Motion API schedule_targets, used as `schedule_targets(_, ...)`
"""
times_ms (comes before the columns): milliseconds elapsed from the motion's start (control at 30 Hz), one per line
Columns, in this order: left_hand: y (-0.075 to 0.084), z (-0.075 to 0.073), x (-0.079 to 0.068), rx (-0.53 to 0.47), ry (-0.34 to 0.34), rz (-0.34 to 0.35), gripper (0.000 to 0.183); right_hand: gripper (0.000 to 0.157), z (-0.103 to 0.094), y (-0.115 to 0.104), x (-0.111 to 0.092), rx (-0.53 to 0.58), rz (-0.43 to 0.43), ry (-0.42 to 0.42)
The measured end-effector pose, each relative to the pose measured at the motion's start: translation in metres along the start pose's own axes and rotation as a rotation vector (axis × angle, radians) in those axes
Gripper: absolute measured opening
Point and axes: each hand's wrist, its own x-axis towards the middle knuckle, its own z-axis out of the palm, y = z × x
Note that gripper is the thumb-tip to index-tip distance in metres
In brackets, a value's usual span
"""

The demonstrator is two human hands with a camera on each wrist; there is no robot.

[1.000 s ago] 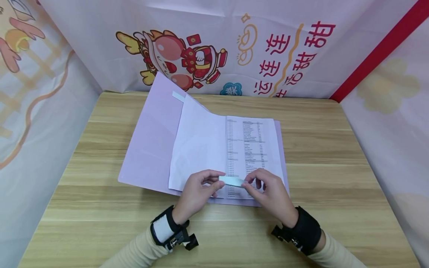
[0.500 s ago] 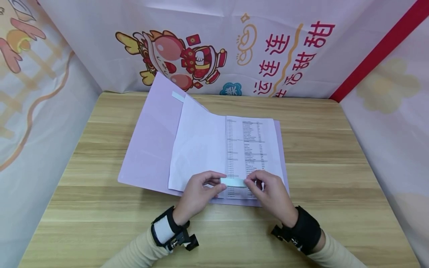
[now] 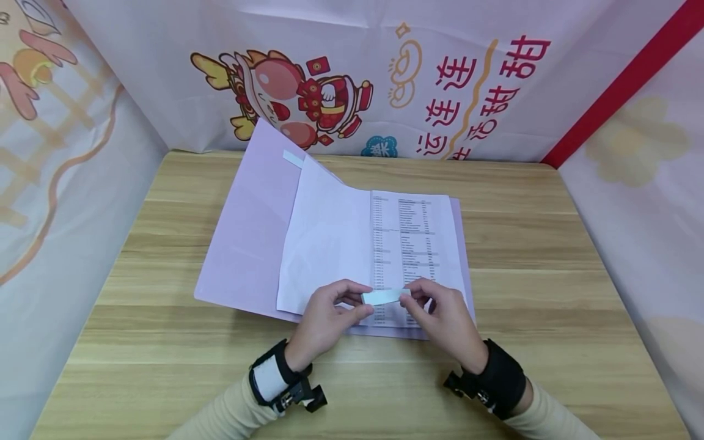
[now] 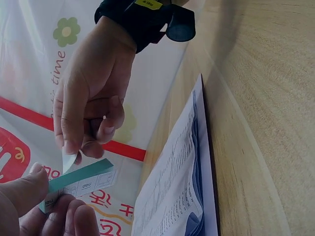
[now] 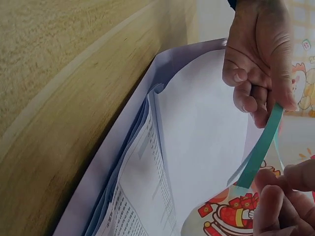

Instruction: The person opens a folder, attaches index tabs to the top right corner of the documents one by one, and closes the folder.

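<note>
A narrow pad of pale green sticky flags is held above the printed page. My left hand pinches its left end between thumb and fingers. At the other end my right hand pinches the top flag. In the left wrist view that flag curls up from the pad, its tip between the right thumb and finger. The right wrist view has the pad's green strip slanting down from the left hand. Below lies an open lilac folder with printed sheets inside.
One pale flag sticks out from the top of the turned blank sheet. The folder's left cover stands partly raised on the wooden table. A printed cloth backdrop rises behind the table's far edge.
The flag strip was bowed, then straightened, and now tilts up slightly at its right end. Both hands have shifted only a little; the folder has stayed put.
</note>
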Motion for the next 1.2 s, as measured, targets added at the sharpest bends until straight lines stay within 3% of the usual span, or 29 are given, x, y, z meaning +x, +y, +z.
schedule_targets(200, -0.003, 0.002, -0.001, 0.030, 0.001, 0.017, 0.027, 0.010, 0.000, -0.001, 0.001, 0.054, -0.006, 0.057)
schedule_targets(567, -0.001, 0.007, -0.004, 0.114, 0.031, 0.066, 0.028, 0.011, -0.005, -0.007, -0.001, 0.109, -0.041, 0.053)
schedule_targets(900, -0.002, 0.007, -0.005, 0.099, 0.019, 0.077, 0.035, 0.007, -0.009, -0.012, 0.000, 0.124, -0.047, 0.037)
schedule_targets(1200, -0.011, 0.003, -0.007, 0.093, 0.030, 0.189, 0.047, 0.007, -0.011, -0.014, -0.002, 0.137, -0.050, 0.030)
